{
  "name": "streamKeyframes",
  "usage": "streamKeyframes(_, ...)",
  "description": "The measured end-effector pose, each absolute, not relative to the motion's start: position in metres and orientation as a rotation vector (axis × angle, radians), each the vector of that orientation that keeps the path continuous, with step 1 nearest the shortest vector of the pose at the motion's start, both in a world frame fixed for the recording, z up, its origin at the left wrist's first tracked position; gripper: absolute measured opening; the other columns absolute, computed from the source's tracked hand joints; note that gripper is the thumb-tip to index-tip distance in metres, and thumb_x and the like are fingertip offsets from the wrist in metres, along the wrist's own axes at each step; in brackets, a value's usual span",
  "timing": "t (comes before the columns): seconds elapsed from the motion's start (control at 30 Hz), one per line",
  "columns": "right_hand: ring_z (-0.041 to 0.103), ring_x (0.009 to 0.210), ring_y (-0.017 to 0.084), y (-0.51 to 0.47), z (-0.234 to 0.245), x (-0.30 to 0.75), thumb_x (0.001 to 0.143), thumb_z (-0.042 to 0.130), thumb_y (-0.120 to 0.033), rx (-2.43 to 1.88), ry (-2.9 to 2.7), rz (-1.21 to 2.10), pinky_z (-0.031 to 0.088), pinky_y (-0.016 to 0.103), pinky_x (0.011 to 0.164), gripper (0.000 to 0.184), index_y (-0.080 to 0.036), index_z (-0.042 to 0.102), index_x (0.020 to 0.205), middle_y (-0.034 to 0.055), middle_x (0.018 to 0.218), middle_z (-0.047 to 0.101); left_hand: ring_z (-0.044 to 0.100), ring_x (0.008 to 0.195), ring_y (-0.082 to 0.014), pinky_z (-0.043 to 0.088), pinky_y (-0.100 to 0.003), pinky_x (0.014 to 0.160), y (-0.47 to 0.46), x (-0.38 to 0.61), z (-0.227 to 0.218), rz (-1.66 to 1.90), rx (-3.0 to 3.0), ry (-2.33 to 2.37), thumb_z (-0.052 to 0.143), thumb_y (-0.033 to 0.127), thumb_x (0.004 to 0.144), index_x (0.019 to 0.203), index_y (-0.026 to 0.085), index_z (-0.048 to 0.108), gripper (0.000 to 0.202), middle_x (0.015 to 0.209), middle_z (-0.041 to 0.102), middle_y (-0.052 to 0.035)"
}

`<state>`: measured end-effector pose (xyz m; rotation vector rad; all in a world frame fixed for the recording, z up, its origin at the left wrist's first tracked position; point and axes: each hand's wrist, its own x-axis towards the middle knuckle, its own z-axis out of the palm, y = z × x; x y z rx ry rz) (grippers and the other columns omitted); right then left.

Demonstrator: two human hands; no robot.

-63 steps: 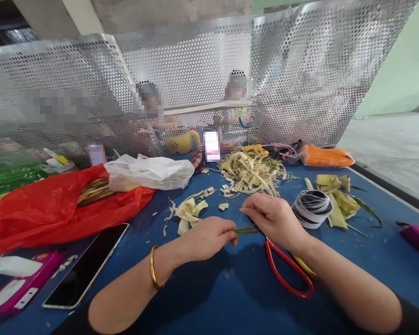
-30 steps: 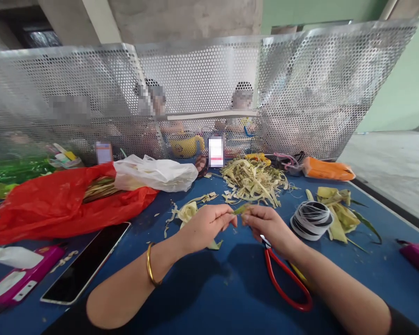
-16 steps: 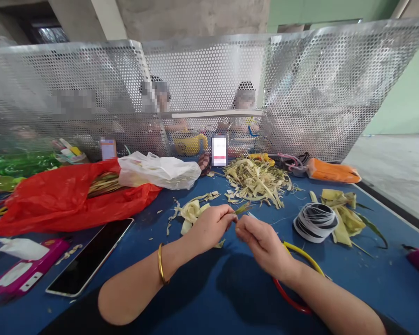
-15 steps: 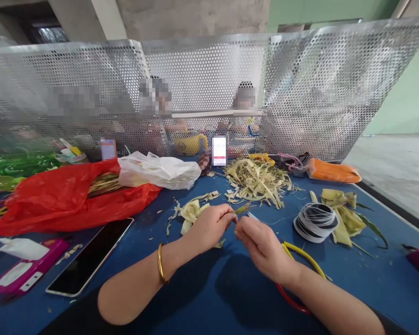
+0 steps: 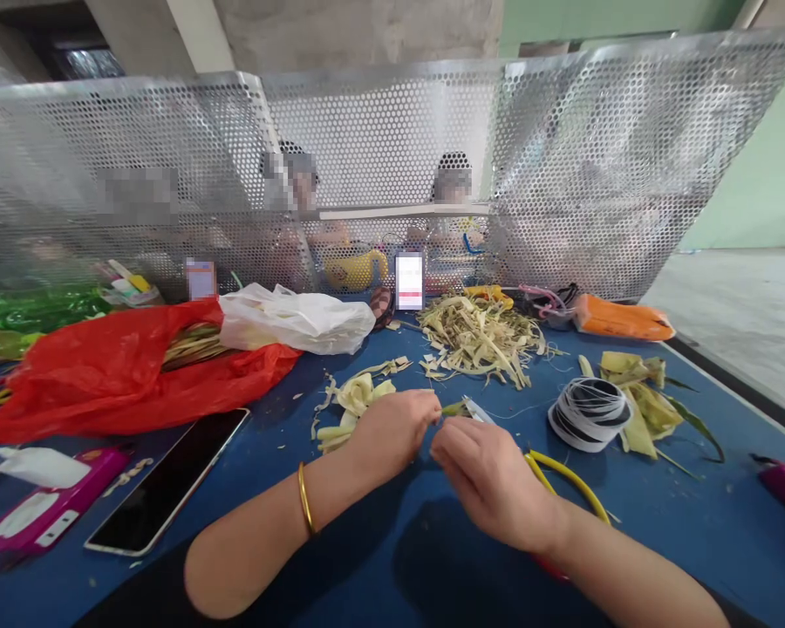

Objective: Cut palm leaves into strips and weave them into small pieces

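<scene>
My left hand, with a gold bangle at the wrist, is closed in a pinch over the blue table. Close beside it my right hand is also closed, fingertips nearly meeting the left ones. What they pinch is hidden. A small greenish husk tip shows just beyond the fingertips. Pale yellow husk pieces lie beside and partly behind my left hand. Under my right hand lie scissors with yellow and red handles, their metal tip pointing away. A spool of white thread stands to the right.
A heap of dry husk shreds lies ahead, near an upright phone. Red bag, white bag and black phone occupy the left. More husks and an orange packet are right. A perforated metal screen stands behind.
My right hand has shifted slightly left and down, baring more of the scissors' blades. My left hand has turned a little. A pale rolled husk now shows left of it.
</scene>
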<state>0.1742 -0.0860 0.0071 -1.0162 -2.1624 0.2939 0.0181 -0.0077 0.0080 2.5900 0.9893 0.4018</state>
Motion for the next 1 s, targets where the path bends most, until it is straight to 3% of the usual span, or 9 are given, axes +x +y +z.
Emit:
streamKeyframes(0.13, 0.037, 0.057, 0.011, -0.076, 0.016, 0.189, 0.094, 0.047, -0.032, -1.096, -1.665, 0.962, 0.029, 0.025, 0.054, 0.027, -0.020, 0.046, 0.070, -0.0031, 0.063, 0.043, 0.060, 0.079, -0.0179, 0.037, -0.026, 0.067, -0.012, 0.012, 0.019, 0.154, 2.641, 0.653, 0.045, 0.015, 0.088, 0.082, 0.019, 0.062, 0.019, 0.084, 0.067, -0.0032)
streamKeyframes(0.23, 0.028, 0.048, 0.008, -0.066, 0.016, 0.197, 0.086, 0.059, -0.036, -0.949, -1.184, 1.418, 0.022, 0.023, 0.046, 0.030, -0.019, 0.046, 0.065, -0.0066, 0.056, 0.033, 0.058, 0.076, -0.0129, 0.038, -0.021, 0.069, -0.014, 0.010, 0.031, 0.151, 2.442, 0.423, 0.044, 0.020, 0.093, 0.082, 0.020, 0.063, 0.022, 0.082, 0.066, -0.0002)
streamKeyframes(0.3, 0.028, 0.046, 0.007, -0.061, 0.013, 0.199, 0.080, 0.066, -0.034, -0.874, -0.936, 1.569, 0.023, 0.022, 0.044, 0.028, -0.019, 0.048, 0.065, -0.0072, 0.055, 0.034, 0.054, 0.069, -0.0106, 0.037, -0.020, 0.066, -0.014, 0.009, 0.036, 0.239, 2.293, 0.456, 0.041, 0.024, 0.095, 0.084, 0.020, 0.062, 0.025, 0.074, 0.060, 0.0018)
streamKeyframes(0.43, 0.041, 0.049, 0.008, -0.059, 0.004, 0.192, 0.072, 0.072, -0.028, -0.802, -0.653, 1.643, 0.034, 0.021, 0.048, 0.023, -0.018, 0.052, 0.067, -0.0066, 0.055, 0.041, 0.043, 0.058, -0.0097, 0.034, -0.020, 0.056, -0.012, 0.013, 0.032, 0.450, 2.010, 0.661, 0.039, 0.032, 0.096, 0.087, 0.019, 0.058, 0.025, 0.065, 0.047, 0.0047)
streamKeyframes(0.57, 0.052, 0.060, 0.010, -0.067, -0.004, 0.174, 0.075, 0.072, -0.034, -0.773, -0.613, 1.569, 0.041, 0.022, 0.057, 0.026, -0.018, 0.052, 0.068, -0.0033, 0.064, 0.051, 0.045, 0.057, -0.0107, 0.034, -0.022, 0.057, -0.009, 0.017, 0.022, 0.629, 2.033, 0.886, 0.042, 0.028, 0.094, 0.080, 0.019, 0.057, 0.023, 0.062, 0.049, 0.0046)
streamKeyframes(0.7, 0.053, 0.069, 0.014, -0.079, -0.009, 0.160, 0.088, 0.057, -0.040, -0.867, -0.843, 1.346, 0.043, 0.027, 0.067, 0.027, -0.020, 0.051, 0.072, -0.0004, 0.071, 0.054, 0.055, 0.067, -0.0144, 0.036, -0.025, 0.064, -0.008, 0.019, 0.015, 0.730, 2.205, 1.066, 0.044, 0.024, 0.093, 0.081, 0.019, 0.059, 0.019, 0.069, 0.060, 0.0013)
streamKeyframes(0.9, 0.038, 0.063, 0.013, -0.092, -0.011, 0.160, 0.096, 0.040, -0.020, -1.100, -1.715, 0.543, 0.031, 0.026, 0.059, 0.022, -0.021, 0.041, 0.074, -0.0019, 0.069, 0.043, 0.063, 0.082, -0.0184, 0.040, -0.027, 0.070, -0.014, 0.020, 0.009, 0.651, 2.473, 1.124, 0.038, 0.030, 0.096, 0.090, 0.020, 0.059, 0.024, 0.087, 0.068, -0.0032)
streamKeyframes(1.0, 0.038, 0.064, 0.014, -0.092, -0.009, 0.159, 0.093, 0.037, -0.013, -1.022, -1.913, 0.383, 0.030, 0.027, 0.059, 0.019, -0.022, 0.038, 0.076, -0.0009, 0.071, 0.044, 0.063, 0.082, -0.0189, 0.041, -0.028, 0.070, -0.016, 0.021, 0.007, 0.537, 2.586, 1.142, 0.035, 0.028, 0.097, 0.089, 0.019, 0.058, 0.026, 0.086, 0.068, -0.0043)
